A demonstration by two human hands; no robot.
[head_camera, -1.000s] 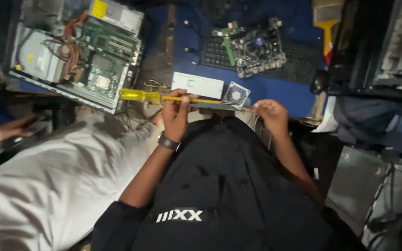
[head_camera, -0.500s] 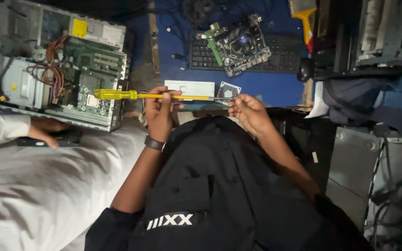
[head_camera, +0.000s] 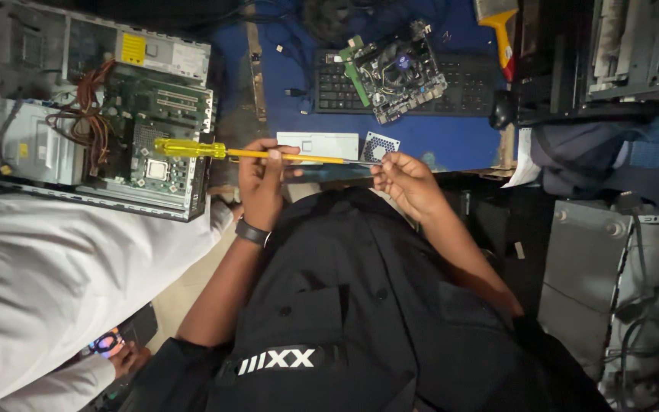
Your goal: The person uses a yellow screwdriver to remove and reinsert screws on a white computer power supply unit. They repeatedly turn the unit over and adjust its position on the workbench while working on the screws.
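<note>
- Near the middle of the frame, my left hand (head_camera: 262, 179) has its fingers wrapped round the shaft of a yellow screwdriver (head_camera: 226, 152), handle pointing to the left.
- My right hand (head_camera: 406, 179) pinches a small square fan (head_camera: 380, 146) at the screwdriver's tip, fingers narrow.
- The fan sits just above the bench (head_camera: 451, 141) edge, beside a white drive (head_camera: 318, 144); whether its screws are out I cannot tell.
- At upper left lies an open computer case (head_camera: 101, 114); a bare circuit board (head_camera: 398, 72) rests on a keyboard (head_camera: 467, 84).
</note>
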